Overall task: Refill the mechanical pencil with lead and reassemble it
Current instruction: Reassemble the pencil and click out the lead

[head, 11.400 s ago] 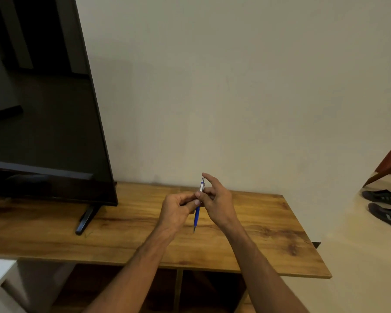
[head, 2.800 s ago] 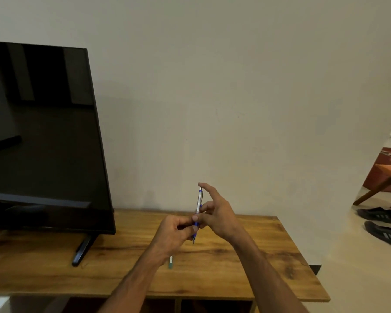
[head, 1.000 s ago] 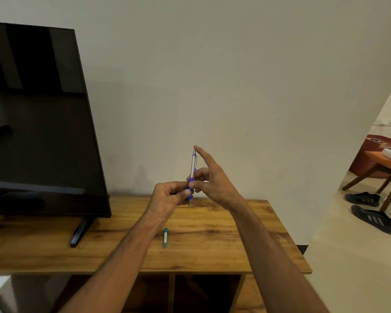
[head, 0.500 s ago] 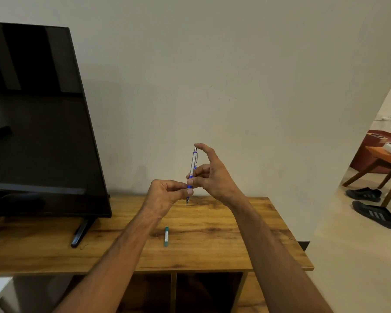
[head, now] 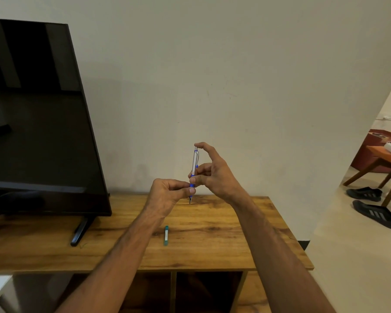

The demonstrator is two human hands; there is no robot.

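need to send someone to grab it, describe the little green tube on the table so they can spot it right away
Start at the black TV standing on the left of the wooden table. Right of its stand foot, the small tube lies flat on the bare wood, between the person's forearms, below the left hand. It is teal with a pale middle band, and the only loose item on the tabletop.

Both hands are holding a pencil point(head: 194, 168) upright above a wooden table point(head: 224, 245). The left hand point(head: 167, 195) is pinching its blue grip; the right hand point(head: 215, 175) is resting its forefinger on top. A small green tube point(head: 166, 235) is lying on the table below.
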